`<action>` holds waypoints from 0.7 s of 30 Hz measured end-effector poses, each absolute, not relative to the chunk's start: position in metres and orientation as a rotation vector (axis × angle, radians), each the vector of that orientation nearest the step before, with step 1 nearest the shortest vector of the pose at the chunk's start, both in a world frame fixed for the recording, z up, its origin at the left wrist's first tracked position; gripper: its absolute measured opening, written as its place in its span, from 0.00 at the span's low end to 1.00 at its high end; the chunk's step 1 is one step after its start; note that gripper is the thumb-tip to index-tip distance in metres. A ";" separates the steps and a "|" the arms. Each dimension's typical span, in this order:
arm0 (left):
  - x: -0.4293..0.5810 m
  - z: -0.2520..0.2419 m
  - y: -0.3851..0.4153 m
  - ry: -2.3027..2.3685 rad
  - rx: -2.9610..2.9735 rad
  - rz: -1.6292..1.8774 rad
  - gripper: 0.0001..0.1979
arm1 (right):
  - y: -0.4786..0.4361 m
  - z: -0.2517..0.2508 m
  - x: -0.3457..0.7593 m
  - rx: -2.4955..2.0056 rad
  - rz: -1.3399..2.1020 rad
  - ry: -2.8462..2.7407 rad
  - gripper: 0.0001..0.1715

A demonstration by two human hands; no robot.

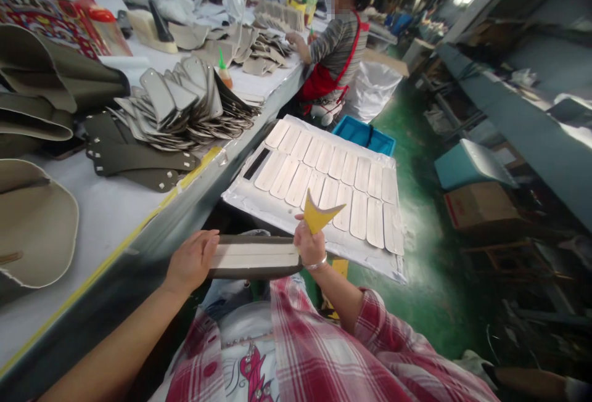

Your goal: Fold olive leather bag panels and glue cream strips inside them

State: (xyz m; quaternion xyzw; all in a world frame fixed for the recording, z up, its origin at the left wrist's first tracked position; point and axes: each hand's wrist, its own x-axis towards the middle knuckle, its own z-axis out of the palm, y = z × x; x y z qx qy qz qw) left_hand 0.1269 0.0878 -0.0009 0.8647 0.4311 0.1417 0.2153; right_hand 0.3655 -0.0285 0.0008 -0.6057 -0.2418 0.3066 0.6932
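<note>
A long dark panel with a cream strip down its middle (259, 256) lies crosswise in front of my body. My left hand (190, 260) is closed on its left end, thumb along the top edge. My right hand (309, 243) is closed at the panel's right end and also grips a yellow piece with a V-shaped notch (319, 214), which points up out of the fist. What kind of tool the yellow piece is, I cannot make out. Just beyond, flat cream pieces with rounded ends (329, 197) lie in two rows on a white-covered board (259, 201).
On the long table (106, 211) to my left are stacked grey panels (180, 100), dark strips (139, 158) and curved shells (41, 223). A co-worker in a red apron (330, 81) sits ahead. Behind the board is a blue crate (365, 135); boxes (481, 195) stand at right.
</note>
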 end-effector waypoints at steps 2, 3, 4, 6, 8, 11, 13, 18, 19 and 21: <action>0.123 -0.001 0.087 1.175 2.396 0.409 0.23 | -0.032 0.007 0.366 -1.281 0.737 -0.424 0.18; 0.122 -0.001 0.087 1.171 2.392 0.417 0.23 | -0.034 0.009 0.366 -1.253 0.741 -0.386 0.19; 0.120 -0.001 0.087 1.170 2.385 0.421 0.23 | -0.037 0.011 0.365 -1.236 0.736 -0.367 0.19; 0.118 -0.002 0.088 1.167 2.369 0.421 0.23 | -0.040 0.010 0.361 -1.229 0.724 -0.370 0.18; 0.117 -0.002 0.089 1.155 2.349 0.412 0.23 | -0.042 0.005 0.356 -1.255 0.707 -0.394 0.18; 0.120 -0.002 0.089 1.144 2.313 0.385 0.24 | -0.040 -0.005 0.351 -1.351 0.608 -0.480 0.18; 0.123 -0.002 0.089 1.161 2.297 0.381 0.24 | -0.038 -0.009 0.350 -1.445 0.532 -0.571 0.17; 0.117 0.004 0.095 1.082 2.003 0.485 0.25 | -0.034 0.009 0.349 -1.542 0.718 -0.495 0.16; 0.111 0.007 0.097 1.053 1.908 0.522 0.27 | -0.033 0.017 0.346 -1.507 0.805 -0.446 0.17; 0.096 0.017 0.098 1.043 1.702 0.638 0.30 | -0.032 0.035 0.333 -1.426 0.877 -0.471 0.19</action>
